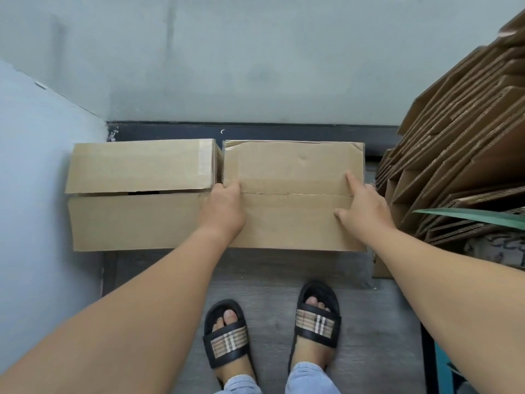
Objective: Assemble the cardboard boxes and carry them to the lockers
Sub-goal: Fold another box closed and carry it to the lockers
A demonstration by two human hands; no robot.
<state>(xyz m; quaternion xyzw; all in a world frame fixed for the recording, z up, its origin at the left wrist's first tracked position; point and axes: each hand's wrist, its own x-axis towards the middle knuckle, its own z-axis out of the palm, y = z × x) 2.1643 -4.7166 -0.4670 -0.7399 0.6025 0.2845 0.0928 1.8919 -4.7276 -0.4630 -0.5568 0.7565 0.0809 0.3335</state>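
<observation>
Hands flank right box (294, 194), long axis left-right: left hand (224, 206) fingers curled over its left edge, right hand (365, 206) flat, fingers straight, at right edge

Grey wood-look floor (369, 322) carries two closed cardboard boxes (142, 194) (292, 166) touching side by side against the wall
</observation>
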